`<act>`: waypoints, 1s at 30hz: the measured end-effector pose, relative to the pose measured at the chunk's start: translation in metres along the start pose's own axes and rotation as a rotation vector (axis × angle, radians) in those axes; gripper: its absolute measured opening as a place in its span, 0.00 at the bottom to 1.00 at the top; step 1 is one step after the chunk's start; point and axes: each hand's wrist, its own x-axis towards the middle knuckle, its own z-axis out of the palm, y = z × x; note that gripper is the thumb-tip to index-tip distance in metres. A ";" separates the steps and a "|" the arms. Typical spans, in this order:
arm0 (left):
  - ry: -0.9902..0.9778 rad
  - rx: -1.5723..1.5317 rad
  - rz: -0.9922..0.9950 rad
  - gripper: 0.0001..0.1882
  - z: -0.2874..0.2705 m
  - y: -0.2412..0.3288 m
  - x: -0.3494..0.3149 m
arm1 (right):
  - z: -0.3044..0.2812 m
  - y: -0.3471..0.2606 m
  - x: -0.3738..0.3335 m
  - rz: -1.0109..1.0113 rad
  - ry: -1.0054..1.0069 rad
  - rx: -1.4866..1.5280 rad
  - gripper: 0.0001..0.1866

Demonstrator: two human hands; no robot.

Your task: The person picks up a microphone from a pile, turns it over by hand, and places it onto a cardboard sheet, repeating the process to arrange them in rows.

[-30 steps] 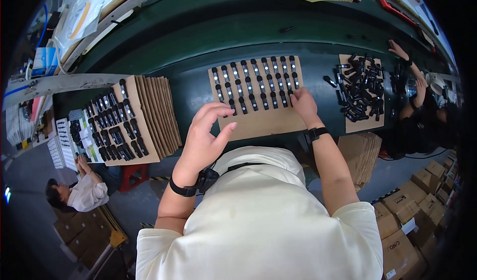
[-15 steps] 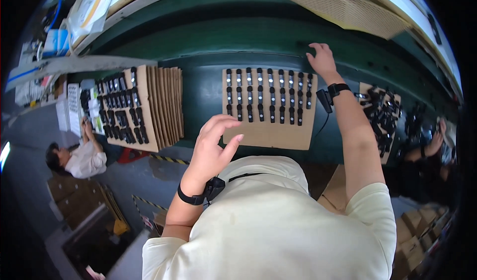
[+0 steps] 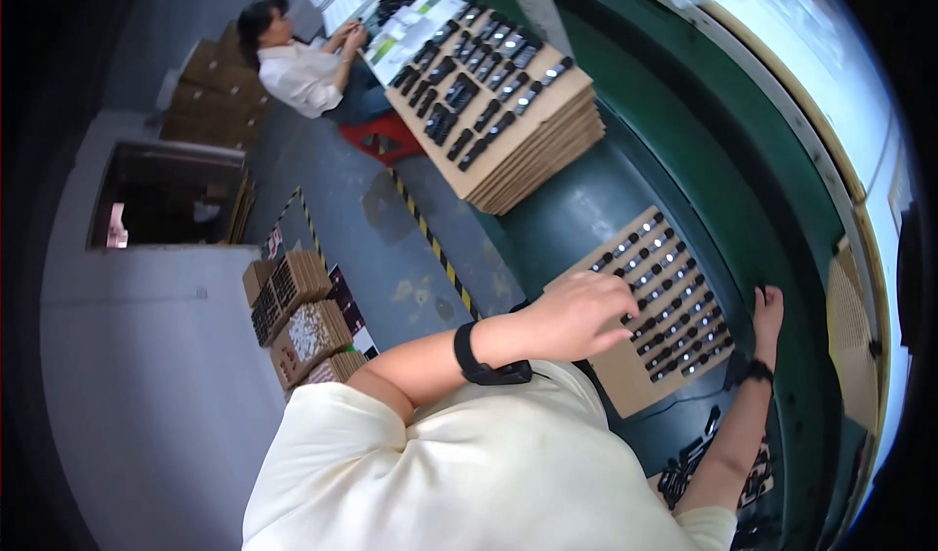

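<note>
A cardboard sheet lies on the green bench with rows of small black stick-shaped pieces, each with a pale shiny patch. Above the near-left edge of this sheet hovers my left hand, its fingers loosely bent and the thumb apart, holding nothing I can see. My right hand reaches beyond the sheet's far right side, close to the bench's raised green back. Its fingertips are closed together by a small dark spot; what they hold, if anything, is too small to make out. Both wrists wear black bands.
A stack of cardboard sheets topped with similar black pieces stands to the left. A loose heap of black pieces lies near my right forearm. Farther left sits a co-worker on a red stool. Cartons stand by the wall.
My view has swung to the left, so the bench now slants across it. My left hand stays over the sheet's near edge; my right hand's fingers, spread before, have drawn together.
</note>
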 end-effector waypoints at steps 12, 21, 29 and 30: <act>-0.044 -0.089 0.164 0.12 -0.003 -0.009 0.003 | -0.031 -0.217 -0.197 0.205 0.075 0.528 0.14; -0.152 -0.334 0.211 0.13 -0.058 -0.006 0.002 | -0.035 -0.402 -0.244 -0.121 0.146 0.472 0.13; -0.329 -0.382 0.382 0.12 -0.077 0.001 0.002 | -0.031 -0.452 -0.259 -0.288 0.212 0.438 0.15; -0.346 -0.355 0.395 0.12 -0.077 0.001 0.001 | -0.031 -0.454 -0.262 -0.306 0.199 0.432 0.15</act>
